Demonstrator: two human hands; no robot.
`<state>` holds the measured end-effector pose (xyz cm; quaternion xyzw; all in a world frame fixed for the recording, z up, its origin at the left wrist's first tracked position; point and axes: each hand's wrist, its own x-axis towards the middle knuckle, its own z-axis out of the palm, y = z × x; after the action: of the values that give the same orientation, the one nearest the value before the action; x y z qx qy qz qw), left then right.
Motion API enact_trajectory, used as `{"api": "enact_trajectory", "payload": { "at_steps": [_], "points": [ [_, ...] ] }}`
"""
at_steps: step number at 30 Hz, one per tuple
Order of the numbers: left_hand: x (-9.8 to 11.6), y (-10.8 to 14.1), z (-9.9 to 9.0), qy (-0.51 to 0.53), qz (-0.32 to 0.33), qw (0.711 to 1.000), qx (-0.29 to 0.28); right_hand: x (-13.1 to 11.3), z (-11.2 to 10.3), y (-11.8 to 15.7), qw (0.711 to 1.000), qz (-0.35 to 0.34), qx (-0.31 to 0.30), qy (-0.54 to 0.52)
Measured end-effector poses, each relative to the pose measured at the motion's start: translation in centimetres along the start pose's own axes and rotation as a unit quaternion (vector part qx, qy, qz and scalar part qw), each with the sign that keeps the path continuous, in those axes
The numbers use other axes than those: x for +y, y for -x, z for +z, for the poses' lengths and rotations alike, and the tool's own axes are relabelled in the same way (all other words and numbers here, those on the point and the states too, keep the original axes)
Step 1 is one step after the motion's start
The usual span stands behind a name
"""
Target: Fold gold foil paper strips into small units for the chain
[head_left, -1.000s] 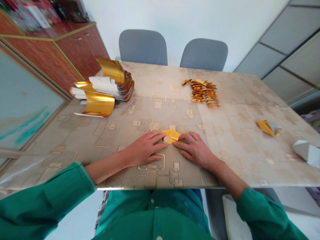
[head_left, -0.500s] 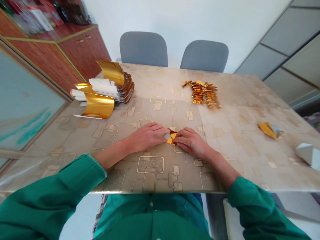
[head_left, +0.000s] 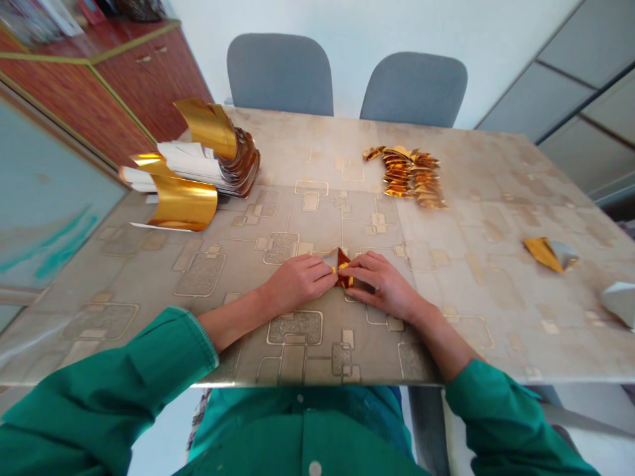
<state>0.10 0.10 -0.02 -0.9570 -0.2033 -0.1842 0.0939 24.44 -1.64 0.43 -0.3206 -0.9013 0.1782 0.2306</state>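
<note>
A small folded piece of gold foil paper stands on the table between my hands, with a pale underside showing at its left. My left hand presses its fingertips against the left side of the piece. My right hand holds its right side, and the fingers hide part of the fold. Both hands rest on the patterned table cover. Further back on the left lies a curled stack of gold-and-white foil sheets. A pile of small folded gold pieces lies at the back centre.
To the right lie a folded gold-and-silver piece and a white folded piece, the latter at the table's edge. Two grey chairs stand beyond the table. A wooden cabinet stands at the back left.
The gold piece is folded smaller and stands more upright than a second ago. My hands have drawn closer around it. The whole view has shifted slightly as my head moved.
</note>
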Motion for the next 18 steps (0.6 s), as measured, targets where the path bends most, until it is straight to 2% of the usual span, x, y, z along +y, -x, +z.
{"api": "enact_trajectory", "payload": {
  "at_steps": [4,7,13,18],
  "points": [
    [0.3,0.5,0.4,0.025,-0.049,0.997,0.045,0.0,-0.1,0.2,0.999,0.006,0.0,0.031],
    [0.5,0.8,0.3,0.035,-0.051,0.996,0.057,-0.3,0.0,0.2,0.997,0.0,0.009,0.072],
    [0.9,1.7,-0.3,0.064,-0.046,0.996,0.041,-1.0,0.5,-0.2,0.988,-0.044,-0.005,0.149],
    [0.9,2.1,-0.2,0.072,-0.03,0.997,0.014,-0.8,0.4,-0.4,0.986,-0.052,0.011,0.155]
  ]
}}
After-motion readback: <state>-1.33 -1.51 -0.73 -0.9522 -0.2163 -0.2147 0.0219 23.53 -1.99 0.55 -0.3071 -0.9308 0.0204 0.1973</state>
